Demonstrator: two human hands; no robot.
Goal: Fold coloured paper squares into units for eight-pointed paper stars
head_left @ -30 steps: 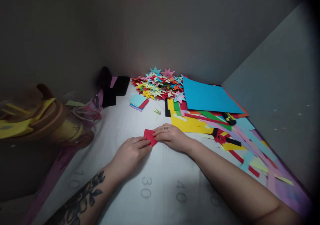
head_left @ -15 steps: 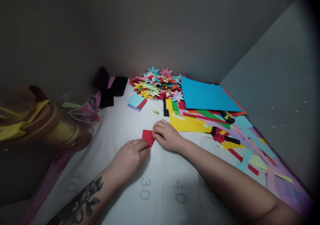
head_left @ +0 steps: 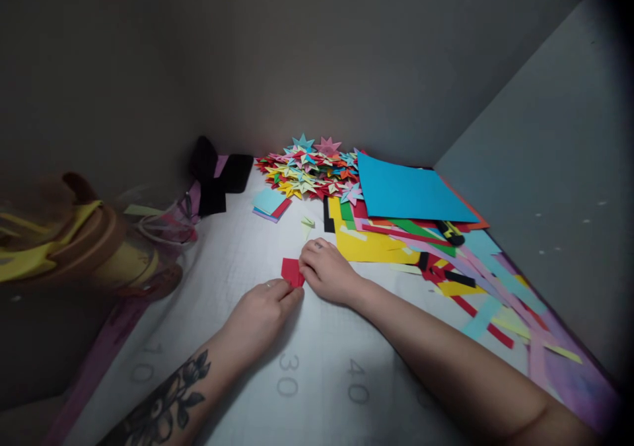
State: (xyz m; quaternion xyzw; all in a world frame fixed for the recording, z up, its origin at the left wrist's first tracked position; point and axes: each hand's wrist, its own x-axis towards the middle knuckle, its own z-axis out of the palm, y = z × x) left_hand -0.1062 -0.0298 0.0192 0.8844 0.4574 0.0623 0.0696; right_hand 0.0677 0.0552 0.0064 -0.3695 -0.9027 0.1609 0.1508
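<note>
On the surface, a red paper is being held flat between both hands. Its near corner is being pinched by the left hand, fingers together. Its right edge is being pressed by the curled right hand, equally near. Beyond, stars are being kept piled.

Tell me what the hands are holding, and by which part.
A small red paper lying on the mat: the left hand pinches its near corner, the right hand its right edge.

One head-worn camera looks forward and down, close over the gridded mat.
</note>
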